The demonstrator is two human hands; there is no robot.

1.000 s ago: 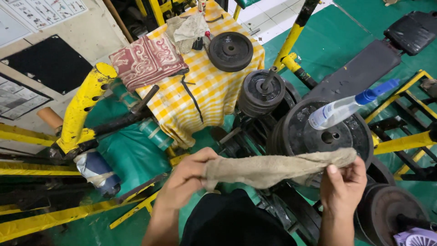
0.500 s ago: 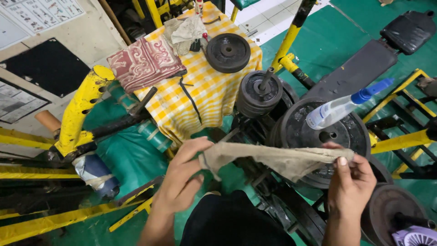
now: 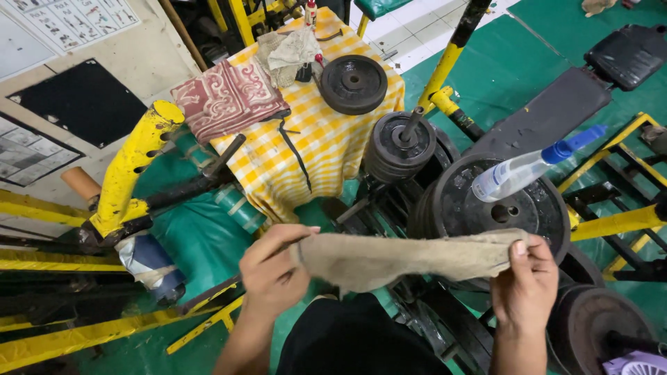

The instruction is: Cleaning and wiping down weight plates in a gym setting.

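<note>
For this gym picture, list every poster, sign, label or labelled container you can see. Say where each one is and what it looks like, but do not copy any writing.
Wall chart: top left, pale sheet with rows of small figures.
Second chart: left edge, pale, tilted, partly cut off.
Black panel: between them on the wall, blank rectangle.
Spray bottle: lying on a large weight plate, clear body with pale label, blue nozzle.

Bench draped in a yellow checked cloth (image 3: 326,139). On it: a black weight plate (image 3: 353,84), a folded red patterned cloth (image 3: 226,97), a crumpled grey rag (image 3: 288,50). Just right of the bench, a stack of plates (image 3: 398,146) on a peg. A spray bottle (image 3: 531,167) with blue nozzle lies on a large plate (image 3: 535,208). Yellow machine arm (image 3: 132,170) at left. Green floor mat (image 3: 500,59).
</note>
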